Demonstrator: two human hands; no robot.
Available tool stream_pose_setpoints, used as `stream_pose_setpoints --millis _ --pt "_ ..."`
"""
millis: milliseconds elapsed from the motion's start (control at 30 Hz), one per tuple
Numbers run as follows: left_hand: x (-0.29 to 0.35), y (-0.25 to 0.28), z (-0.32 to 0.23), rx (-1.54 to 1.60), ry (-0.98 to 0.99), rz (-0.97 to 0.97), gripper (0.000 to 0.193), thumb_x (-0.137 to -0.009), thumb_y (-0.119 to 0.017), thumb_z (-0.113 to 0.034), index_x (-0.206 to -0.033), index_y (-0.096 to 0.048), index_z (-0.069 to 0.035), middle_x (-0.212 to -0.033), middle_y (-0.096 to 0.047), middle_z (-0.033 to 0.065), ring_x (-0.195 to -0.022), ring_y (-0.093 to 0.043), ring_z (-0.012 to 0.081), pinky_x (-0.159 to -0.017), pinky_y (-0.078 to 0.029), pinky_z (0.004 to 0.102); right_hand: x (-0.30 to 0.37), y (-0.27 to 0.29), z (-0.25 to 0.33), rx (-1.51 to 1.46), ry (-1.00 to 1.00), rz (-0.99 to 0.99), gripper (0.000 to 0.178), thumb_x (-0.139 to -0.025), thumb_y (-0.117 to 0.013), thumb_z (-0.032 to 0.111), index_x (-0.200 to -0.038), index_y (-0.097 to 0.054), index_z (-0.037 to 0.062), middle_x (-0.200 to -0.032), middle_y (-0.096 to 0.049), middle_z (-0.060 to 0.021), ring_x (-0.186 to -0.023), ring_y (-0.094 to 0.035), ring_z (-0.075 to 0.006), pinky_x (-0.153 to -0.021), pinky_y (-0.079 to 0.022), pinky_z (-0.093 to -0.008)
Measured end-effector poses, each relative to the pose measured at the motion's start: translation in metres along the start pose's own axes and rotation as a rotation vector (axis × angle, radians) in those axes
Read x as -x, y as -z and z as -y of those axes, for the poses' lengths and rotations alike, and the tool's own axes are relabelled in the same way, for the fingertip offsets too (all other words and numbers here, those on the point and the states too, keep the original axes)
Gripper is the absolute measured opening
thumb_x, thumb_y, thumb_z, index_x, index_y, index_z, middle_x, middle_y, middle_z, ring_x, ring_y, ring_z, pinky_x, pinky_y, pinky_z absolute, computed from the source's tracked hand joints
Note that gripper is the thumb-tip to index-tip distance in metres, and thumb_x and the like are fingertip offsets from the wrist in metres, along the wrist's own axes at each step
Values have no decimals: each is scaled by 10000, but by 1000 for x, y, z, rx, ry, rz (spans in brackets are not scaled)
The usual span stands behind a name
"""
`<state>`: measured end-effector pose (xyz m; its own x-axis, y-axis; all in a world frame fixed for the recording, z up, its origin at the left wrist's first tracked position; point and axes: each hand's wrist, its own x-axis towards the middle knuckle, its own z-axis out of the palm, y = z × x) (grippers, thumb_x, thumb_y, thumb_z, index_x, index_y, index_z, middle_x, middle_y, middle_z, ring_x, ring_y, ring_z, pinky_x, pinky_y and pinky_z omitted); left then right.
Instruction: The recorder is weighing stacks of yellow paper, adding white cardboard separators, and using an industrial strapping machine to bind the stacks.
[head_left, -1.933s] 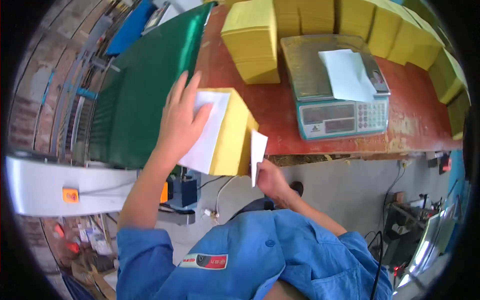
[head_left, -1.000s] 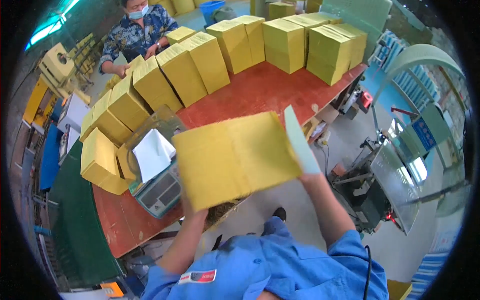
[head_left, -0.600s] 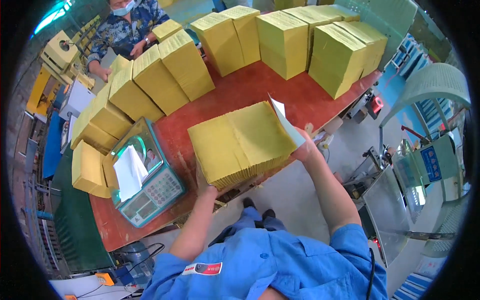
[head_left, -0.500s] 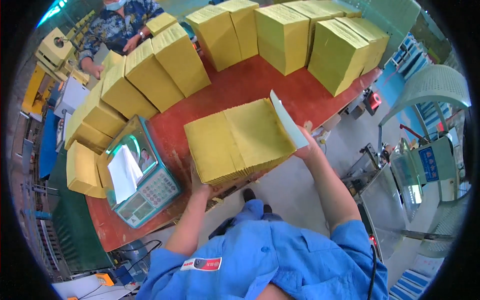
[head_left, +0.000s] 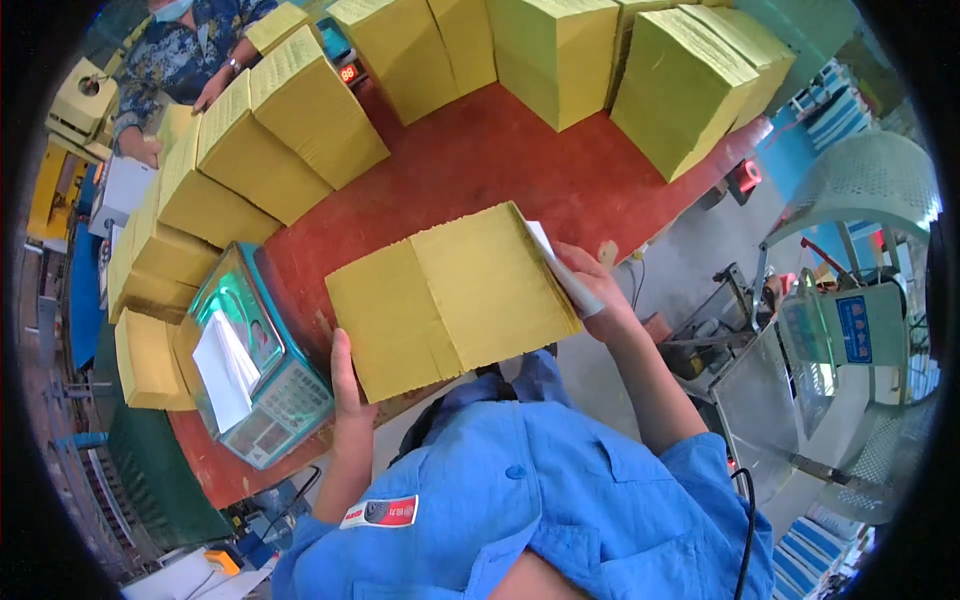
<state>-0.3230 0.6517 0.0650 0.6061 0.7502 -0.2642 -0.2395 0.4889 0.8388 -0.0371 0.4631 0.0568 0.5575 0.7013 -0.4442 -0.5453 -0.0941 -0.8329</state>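
- My left hand (head_left: 345,400) grips the near left edge of the yellow paper stack (head_left: 450,300).
- My right hand (head_left: 600,300) clasps its right edge, pinching a white sheet (head_left: 560,270) against it.
- The stack sits at the red surface's (head_left: 520,170) near edge, just right of the weighing scale (head_left: 255,360).

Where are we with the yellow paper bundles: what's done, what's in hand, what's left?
Done, by the look of it: tall stacks of yellow sheets stand in an arc along the far side of the red table. In hand: the left hand and right hand grip a flat yellow bundle at the near edge, a white slip at its right end. Left: the weighing scale carries only a white sheet; this bundle isn't on it.
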Motion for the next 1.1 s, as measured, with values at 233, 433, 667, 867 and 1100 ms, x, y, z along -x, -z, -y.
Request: stream_pose_setpoints --millis 233,433,667,867,1100 --pt "-1 -9 0 -46 11 -68 565 -1019 -354 -462 -1351 -479 -22 -1285 -570 104 -1156 -550 223 -987 -425 353 -12 6 -12 293 198 -40 602 -793 -413 -78 -1380 -464 45 -995 -593 -85 -912 -565 -146 -793 -459 -276" --pt "7 -15 -3 57 0 -99 566 -1017 -369 -468 -1347 -489 -24 -1280 -574 107 -1151 -556 218 -980 -434 344 -11 -13 -8 726 479 -115 453 -806 -457 -80 -1191 -641 70 -1108 -619 -172 -1062 -602 -318 -926 -473 -348" --pt "0 -26 1 155 8 -127 555 -1020 -382 -474 -1304 -532 -22 -1209 -615 93 -1093 -586 183 -943 -459 326 -9 5 -20 797 606 -51 440 -803 -512 -105 -1179 -661 67 -1150 -615 -161 -1071 -585 -294 -910 -474 -338" --pt "-4 -19 5 242 31 -65 549 -1026 -367 -456 -1335 -503 -23 -1250 -595 107 -1128 -575 211 -970 -452 347 -1 -3 -13 767 627 -4 366 -838 -599 -27 -1184 -656 79 -1238 -593 -158 -1141 -582 -260 -878 -502 -327" --pt "-5 -28 -6 179 27 -56 567 -1027 -346 -463 -1355 -483 -22 -1287 -573 120 -1161 -558 230 -989 -443 358 4 -10 -13 455 454 78 361 -877 -586 16 -1237 -608 30 -1205 -628 -139 -1124 -598 -210 -918 -488 -320"
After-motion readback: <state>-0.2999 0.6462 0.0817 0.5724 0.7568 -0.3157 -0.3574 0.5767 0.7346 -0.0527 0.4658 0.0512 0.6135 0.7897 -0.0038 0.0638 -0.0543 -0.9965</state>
